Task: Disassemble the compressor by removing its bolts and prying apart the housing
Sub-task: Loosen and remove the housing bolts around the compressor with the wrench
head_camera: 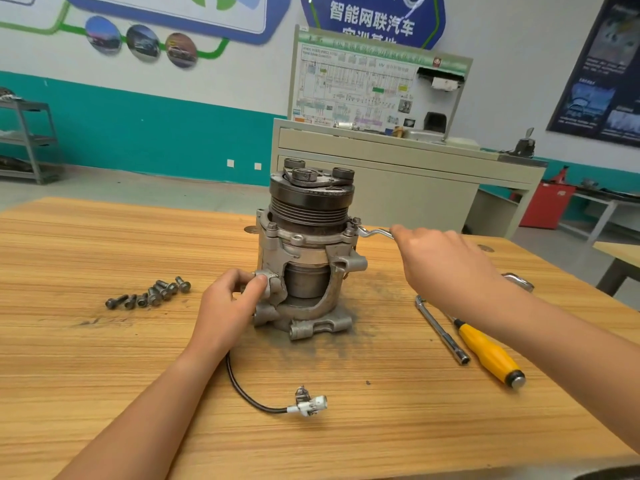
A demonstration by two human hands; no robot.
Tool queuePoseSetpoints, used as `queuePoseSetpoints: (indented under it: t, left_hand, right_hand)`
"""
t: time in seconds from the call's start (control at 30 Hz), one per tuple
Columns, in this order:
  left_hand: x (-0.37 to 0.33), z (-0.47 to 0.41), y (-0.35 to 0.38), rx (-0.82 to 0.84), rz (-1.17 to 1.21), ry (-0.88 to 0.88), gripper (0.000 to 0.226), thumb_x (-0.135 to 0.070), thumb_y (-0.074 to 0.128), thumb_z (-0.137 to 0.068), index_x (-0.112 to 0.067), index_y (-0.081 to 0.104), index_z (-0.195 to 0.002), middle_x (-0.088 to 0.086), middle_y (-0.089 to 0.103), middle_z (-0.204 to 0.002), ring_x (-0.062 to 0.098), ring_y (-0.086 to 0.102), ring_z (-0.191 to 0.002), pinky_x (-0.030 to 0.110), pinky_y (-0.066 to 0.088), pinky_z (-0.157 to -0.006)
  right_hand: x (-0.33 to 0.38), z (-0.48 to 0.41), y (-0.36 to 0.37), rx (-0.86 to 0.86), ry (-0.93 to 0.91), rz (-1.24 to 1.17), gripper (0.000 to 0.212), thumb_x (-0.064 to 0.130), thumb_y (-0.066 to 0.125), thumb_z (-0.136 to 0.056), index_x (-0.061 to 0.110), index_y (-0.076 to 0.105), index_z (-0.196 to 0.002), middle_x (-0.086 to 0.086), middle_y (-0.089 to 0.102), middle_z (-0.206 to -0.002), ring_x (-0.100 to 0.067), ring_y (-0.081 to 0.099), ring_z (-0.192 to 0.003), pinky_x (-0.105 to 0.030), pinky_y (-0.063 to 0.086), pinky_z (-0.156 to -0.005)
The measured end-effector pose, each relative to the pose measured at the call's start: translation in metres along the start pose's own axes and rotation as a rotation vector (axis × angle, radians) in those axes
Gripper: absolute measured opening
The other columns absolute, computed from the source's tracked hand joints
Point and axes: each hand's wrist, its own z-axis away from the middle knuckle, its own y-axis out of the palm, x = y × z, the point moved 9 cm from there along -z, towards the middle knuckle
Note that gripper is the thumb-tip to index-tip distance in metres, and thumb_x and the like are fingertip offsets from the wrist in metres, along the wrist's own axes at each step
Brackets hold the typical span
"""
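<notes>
Where it is: The compressor (301,244) stands upright near the middle of the wooden table (104,358). Its black grooved wheel (310,199) is on top, and there is a patch of dark grit around its foot.
Left hand: The left hand (232,303) grips a metal ear low on the left side of the compressor. The thumb and fingers curl round it to keep it steady.
Right hand: The right hand (440,261) is wrapped round the handle of a thin silver wrench (375,233). The wrench head sits on a bolt (355,221) at the top rim, on the right side.
Bolts out: A little bunch of loose bolts (152,294) lies on the table to the left, well apart from the compressor. More bolts sit in the rim, so I think the job is part way through.
How it feels: It looks like thick cast metal, so I guess it is heavy and hard and will not bend. It is tall on a small foot, so a hard pull on the wrench could tip it or spin it. It looks grimy and may be slippery.
Where to hold: The ears and lumps low on the body look best. The round wheel may turn.
Other things: A socket bar (441,329) and a yellow screwdriver (488,351) lie to the right. A black wire with a white plug (310,405) trails out in front.
</notes>
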Motion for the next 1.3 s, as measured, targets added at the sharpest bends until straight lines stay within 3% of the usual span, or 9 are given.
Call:
queuePoseSetpoints:
  t: [0.2, 0.47, 0.7, 0.77, 0.87, 1.07, 1.17, 1.23, 1.3]
  left_hand:
    - [-0.002, 0.001, -0.001, -0.008, 0.011, 0.011, 0.017, -0.024, 0.057, -0.090, -0.016, 0.061, -0.076, 0.001, 0.065, -0.084, 0.006, 0.057, -0.081, 0.011, 0.038, -0.066]
    - [-0.004, 0.001, -0.001, -0.013, 0.002, 0.016, 0.017, -0.025, 0.056, -0.090, -0.015, 0.061, -0.077, 0.001, 0.064, -0.084, 0.003, 0.054, -0.077, 0.009, 0.038, -0.063]
    - [-0.002, 0.001, 0.000, -0.025, 0.019, -0.005, 0.020, -0.025, 0.056, -0.090, -0.015, 0.060, -0.073, 0.002, 0.064, -0.080, 0.005, 0.054, -0.073, 0.012, 0.038, -0.060]
    - [-0.002, 0.001, 0.000, -0.024, 0.014, -0.007, 0.020, -0.025, 0.056, -0.090, -0.016, 0.060, -0.073, 0.002, 0.064, -0.080, 0.005, 0.054, -0.074, 0.012, 0.037, -0.061]
    - [-0.001, 0.001, -0.001, -0.025, 0.019, -0.014, 0.019, -0.026, 0.056, -0.089, -0.015, 0.060, -0.075, 0.001, 0.064, -0.082, 0.005, 0.055, -0.076, 0.012, 0.037, -0.062]
    - [-0.001, 0.000, 0.000, -0.010, 0.030, -0.013, 0.019, -0.027, 0.056, -0.089, -0.016, 0.062, -0.076, 0.001, 0.066, -0.084, 0.009, 0.058, -0.081, 0.017, 0.039, -0.066]
    - [-0.001, -0.001, 0.000, -0.014, 0.033, -0.013, 0.017, -0.026, 0.056, -0.089, -0.018, 0.062, -0.076, 0.000, 0.066, -0.083, 0.009, 0.058, -0.082, 0.015, 0.039, -0.066]
    - [-0.001, -0.001, -0.001, -0.014, 0.016, -0.001, 0.016, -0.026, 0.056, -0.089, -0.019, 0.062, -0.076, -0.001, 0.066, -0.083, 0.008, 0.058, -0.082, 0.013, 0.039, -0.066]
    - [-0.002, -0.001, -0.001, -0.012, 0.011, 0.010, 0.016, -0.026, 0.056, -0.089, -0.019, 0.063, -0.077, -0.002, 0.066, -0.082, 0.007, 0.058, -0.082, 0.010, 0.038, -0.065]
  right_hand:
    - [0.012, -0.009, -0.009, 0.078, -0.007, 0.094, 0.028, -0.001, 0.042, -0.088, 0.010, 0.046, -0.113, 0.001, 0.029, -0.059, -0.021, 0.042, -0.063, -0.030, 0.033, -0.049]
    - [0.045, -0.006, -0.023, 0.209, -0.231, 0.366, 0.022, -0.003, 0.046, -0.089, 0.000, 0.051, -0.111, -0.002, 0.022, -0.061, -0.017, 0.022, -0.047, -0.028, 0.035, -0.055]
    - [0.050, -0.011, -0.018, 0.255, -0.253, 0.366, 0.019, -0.003, 0.047, -0.089, 0.002, 0.053, -0.107, -0.002, 0.026, -0.061, -0.017, 0.027, -0.050, -0.030, 0.037, -0.057]
    - [0.046, -0.011, -0.015, 0.245, -0.254, 0.380, 0.019, -0.002, 0.048, -0.089, 0.001, 0.052, -0.108, -0.003, 0.024, -0.061, -0.019, 0.028, -0.050, -0.029, 0.036, -0.051]
    - [0.036, -0.013, -0.010, 0.205, -0.252, 0.383, 0.018, -0.001, 0.044, -0.090, 0.001, 0.046, -0.108, -0.004, 0.023, -0.061, -0.015, 0.024, -0.045, -0.026, 0.022, -0.038]
    - [0.012, -0.034, 0.005, 0.092, -0.285, 0.410, 0.012, 0.002, 0.040, -0.090, 0.008, 0.042, -0.101, 0.000, 0.030, -0.059, -0.013, 0.028, -0.043, -0.026, 0.016, -0.038]
    - [0.007, -0.048, 0.011, -0.009, -0.284, 0.316, 0.019, -0.004, 0.040, -0.088, 0.005, 0.047, -0.103, -0.005, 0.054, -0.071, -0.021, 0.051, -0.056, -0.028, 0.035, -0.051]
    - [0.010, -0.053, 0.008, -0.195, -0.307, 0.206, 0.022, -0.013, 0.053, -0.078, -0.002, 0.059, -0.096, -0.013, 0.065, -0.075, -0.028, 0.063, -0.063, -0.035, 0.050, -0.064]
    - [0.011, -0.054, 0.005, -0.371, -0.300, 0.102, 0.024, -0.018, 0.069, -0.062, -0.004, 0.067, -0.082, -0.014, 0.068, -0.066, -0.027, 0.065, -0.056, -0.039, 0.056, -0.064]
